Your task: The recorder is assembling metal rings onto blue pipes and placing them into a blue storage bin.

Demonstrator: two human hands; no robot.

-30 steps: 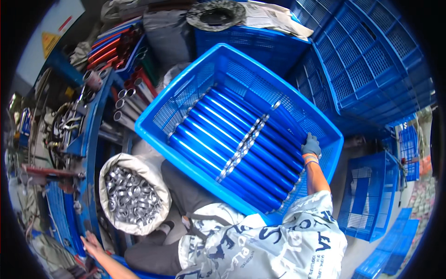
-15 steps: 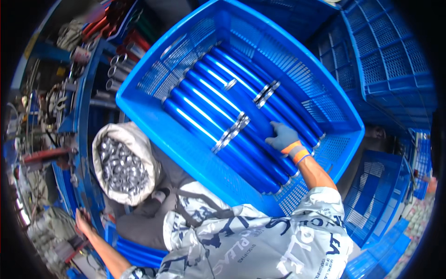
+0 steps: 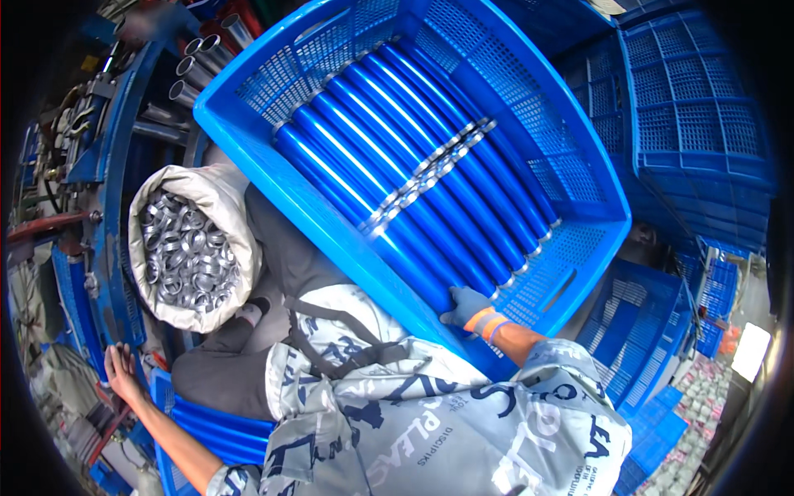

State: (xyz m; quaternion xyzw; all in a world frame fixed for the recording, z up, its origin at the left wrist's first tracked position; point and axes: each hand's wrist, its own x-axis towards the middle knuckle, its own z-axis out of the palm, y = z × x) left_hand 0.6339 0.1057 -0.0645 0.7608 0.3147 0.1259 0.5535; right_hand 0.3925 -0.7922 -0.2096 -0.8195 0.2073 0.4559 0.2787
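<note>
A large blue plastic crate (image 3: 248,145) lies in front of me, filled with rows of long blue tubes (image 3: 389,157) with silver ends. My right hand (image 3: 465,307), in a grey-blue glove with an orange cuff, rests on the near end of one tube inside the crate's near corner. My left hand (image 3: 122,369) is bare and stretched out low to the left, fingers spread, touching a blue metal frame (image 3: 107,248). A white sack (image 3: 217,198) full of shiny metal rings (image 3: 178,252) stands between my left hand and the crate.
Stacked blue crates (image 3: 686,116) fill the right side, with more blue baskets (image 3: 641,331) below them. Grey metal pipes (image 3: 203,58) lie at the upper left. More blue tubes (image 3: 219,430) lie under my left arm.
My right hand has slid from the far right side of the crate to its near corner. The view has closed in on the crate. My left hand stays on the frame.
</note>
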